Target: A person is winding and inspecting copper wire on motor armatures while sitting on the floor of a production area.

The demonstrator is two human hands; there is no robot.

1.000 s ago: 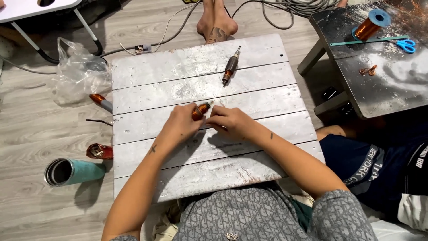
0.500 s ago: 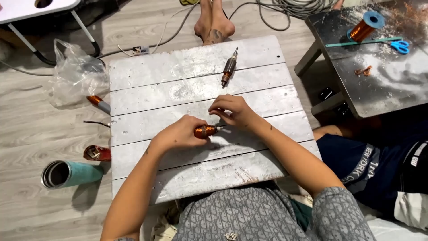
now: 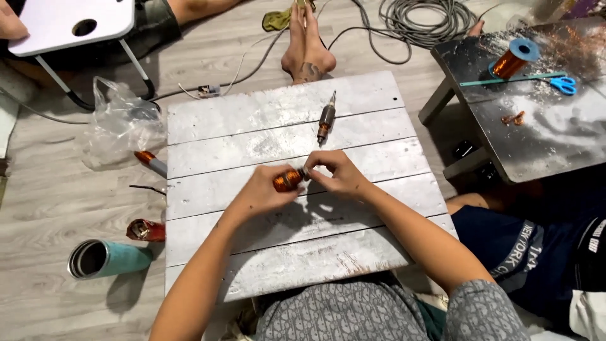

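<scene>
Left hand (image 3: 262, 192) w/ grip clamped on a copper-wound rotor (image 3: 287, 180), held just above the mid white plank bench (image 3: 208, 126). Right hand (image 3: 338, 177) w/ fingertips pinched together on the rotor's right end. 2nd rotor (image 3: 326, 119) lies on bench, far side, well apart. Teal cup (image 3: 107, 257) on floor, near left. Clear plastic bag (image 3: 120, 123) far left.

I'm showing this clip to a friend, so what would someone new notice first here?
First, the two hands meeting mid-board: the left hand grips a small copper-wound rotor while the right hand pinches its end. Just beyond them, a second rotor lies on the whitewashed plank board. At the upper right, a copper wire spool and blue-handled scissors sit on a dark low table.
</scene>
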